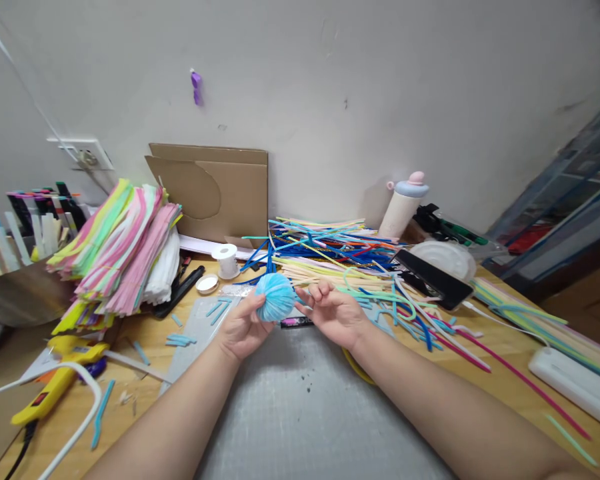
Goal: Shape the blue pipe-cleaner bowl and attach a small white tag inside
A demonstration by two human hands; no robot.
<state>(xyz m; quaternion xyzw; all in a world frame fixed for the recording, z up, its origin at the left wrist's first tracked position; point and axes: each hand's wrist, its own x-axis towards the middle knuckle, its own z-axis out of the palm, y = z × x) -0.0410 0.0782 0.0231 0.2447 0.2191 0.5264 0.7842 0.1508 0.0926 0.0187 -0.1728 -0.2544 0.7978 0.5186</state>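
Observation:
A fuzzy light-blue ball (276,296) made of pipe cleaner is held above the grey mat (300,407). My left hand (243,327) grips it from the left and below, fingers wrapped round it. My right hand (333,312) is just to its right, fingers curled in a pinch near the ball's edge; what they hold is too small to make out. Short light-blue cut pieces (180,340) lie on the mat's left side.
A stack of pastel pipe cleaners (125,250) lies at the left, a loose heap of coloured ones (340,257) behind the hands. A yellow glue gun (55,387), white thread spool (227,260), cardboard (215,190), bottle (404,205), black phone (433,277) and white case (575,387) surround the mat.

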